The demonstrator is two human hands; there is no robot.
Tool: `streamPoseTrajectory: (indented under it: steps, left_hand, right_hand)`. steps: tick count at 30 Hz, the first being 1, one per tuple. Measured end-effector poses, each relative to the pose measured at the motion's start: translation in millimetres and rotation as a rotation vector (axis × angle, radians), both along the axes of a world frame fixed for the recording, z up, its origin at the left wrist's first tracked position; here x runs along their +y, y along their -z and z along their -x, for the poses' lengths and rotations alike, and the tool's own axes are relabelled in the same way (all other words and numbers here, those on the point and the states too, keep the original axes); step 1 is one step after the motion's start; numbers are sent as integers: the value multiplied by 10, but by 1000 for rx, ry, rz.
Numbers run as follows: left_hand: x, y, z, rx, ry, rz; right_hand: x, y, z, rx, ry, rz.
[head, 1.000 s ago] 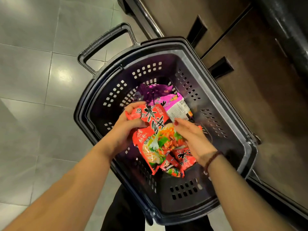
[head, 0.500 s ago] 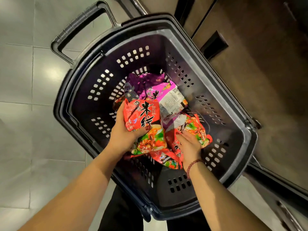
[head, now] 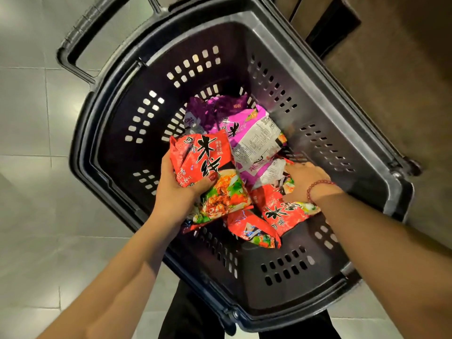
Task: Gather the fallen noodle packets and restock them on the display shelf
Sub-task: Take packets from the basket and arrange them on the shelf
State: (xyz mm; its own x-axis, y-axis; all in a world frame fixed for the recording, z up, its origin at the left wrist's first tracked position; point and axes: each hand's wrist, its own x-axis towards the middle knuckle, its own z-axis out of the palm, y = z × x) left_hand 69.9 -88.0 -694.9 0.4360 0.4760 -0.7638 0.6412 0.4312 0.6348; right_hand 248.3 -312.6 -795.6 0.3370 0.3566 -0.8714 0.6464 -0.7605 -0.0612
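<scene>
A dark perforated shopping basket (head: 315, 77) stands on the floor below me with several noodle packets in it. My left hand (head: 176, 192) is shut on a red noodle packet (head: 208, 165), held upright over the pile. My right hand (head: 303, 182), with a bead bracelet on the wrist, reaches deeper into the pile, its fingers curled on another red packet (head: 281, 211). Purple packets (head: 234, 123) lie at the far side of the pile. One more red packet (head: 254, 231) lies at the near side. The display shelf is out of view.
The basket's black handle (head: 80, 35) sticks out at the upper left. Grey floor tiles (head: 36, 192) spread to the left. A dark brown cabinet front (head: 391, 81) with black recessed handles runs along the right. My dark trousers (head: 195, 319) show below the basket.
The camera has come closer to the basket. My right hand has moved right and deeper into the pile. My left hand still holds the same red packet.
</scene>
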Motion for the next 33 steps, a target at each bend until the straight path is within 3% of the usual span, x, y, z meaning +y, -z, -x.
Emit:
streamPoseTrajectory:
  steps: [4,6,12,16,20,26,33]
  left_hand:
    - [1,-87,4,-3,-28,11]
    - [27,-156,19,-10,-49,30]
    - [88,-571,57,-29,-105,60]
    - [142,-1029,85,-25,-129,44]
    - [246,-1745,97,-68,-101,27]
    - [403,-3059,70,-279,-13,60]
    - [438,-4173,-70,-569,151,18]
  right_hand:
    - [121,-210,151,-7,-248,108]
    - [165,-328,212,11,-160,70]
    - [178,-954,325,-152,400,-129]
    - [147,-1606,371,-136,1100,-461]
    - [287,-2474,487,-64,1406,-831]
    - [420,-4027,605,9,1412,-1231]
    - [183,-5529,800,-75,1368,-1428]
